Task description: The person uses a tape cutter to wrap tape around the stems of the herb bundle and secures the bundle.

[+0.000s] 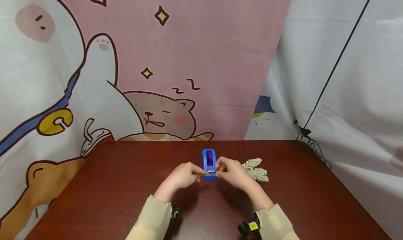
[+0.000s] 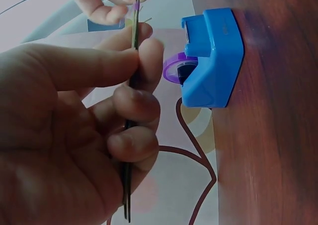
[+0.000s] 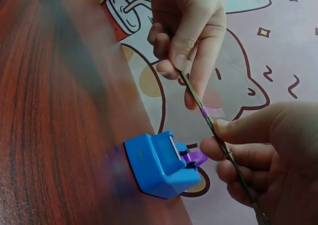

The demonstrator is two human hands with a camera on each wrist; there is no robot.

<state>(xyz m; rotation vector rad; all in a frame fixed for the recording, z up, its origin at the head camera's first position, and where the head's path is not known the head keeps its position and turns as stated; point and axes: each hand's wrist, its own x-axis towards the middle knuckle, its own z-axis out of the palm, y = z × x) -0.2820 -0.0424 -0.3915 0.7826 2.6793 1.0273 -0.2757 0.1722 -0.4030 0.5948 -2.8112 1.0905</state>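
Thin dark green stems (image 3: 232,161) run between both hands. My left hand (image 1: 182,175) grips one end, thumb and fingers curled round it, and the cut ends stick out below the palm in the left wrist view. With thumb and fingers my right hand (image 1: 233,173) pinches the stems nearer the pale green, textured leaf-like heads (image 1: 257,170), which show beyond that hand. Between the hands, a short strip of purple-tinted clear tape (image 3: 215,112) clings to the stems, its free end sticking out sideways. A blue tape dispenser (image 1: 206,154) with a purple roll stands just beyond the fingers.
The dark red-brown wooden table (image 1: 126,187) ends at a back edge against a cartoon-printed curtain (image 1: 226,58). A white curtain (image 1: 346,75) hangs along the right side. Black wrist cameras (image 1: 248,228) sit by the sleeves.
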